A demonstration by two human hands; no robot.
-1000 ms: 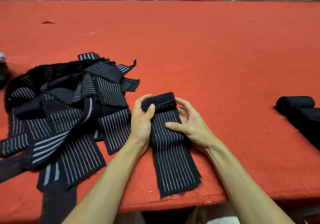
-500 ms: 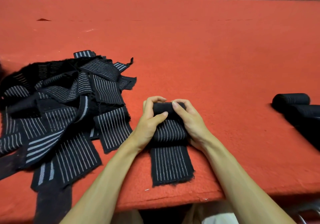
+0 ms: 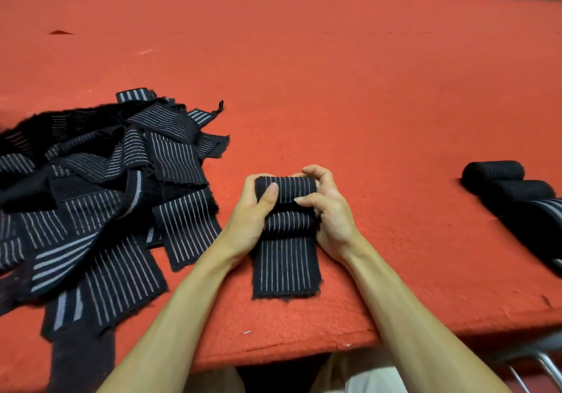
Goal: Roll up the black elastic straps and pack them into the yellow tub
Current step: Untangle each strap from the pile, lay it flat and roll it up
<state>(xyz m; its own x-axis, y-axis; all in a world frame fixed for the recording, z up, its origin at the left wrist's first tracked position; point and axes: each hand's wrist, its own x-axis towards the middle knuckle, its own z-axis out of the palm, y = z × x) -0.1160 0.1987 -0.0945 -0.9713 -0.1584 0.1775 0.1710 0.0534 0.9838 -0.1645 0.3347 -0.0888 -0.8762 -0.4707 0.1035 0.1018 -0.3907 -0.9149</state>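
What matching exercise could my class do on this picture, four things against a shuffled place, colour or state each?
1 strap being rolled
2 pile of straps
3 finished rolls
4 table cover

A rolled, at the right
B red
C gripped by left hand and right hand
D loose heap, at the left

Pairs: 1-C, 2-D, 3-A, 4-B

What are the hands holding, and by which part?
The left hand and right hand both grip one black strap by its rolled-up far end; its flat tail lies free.
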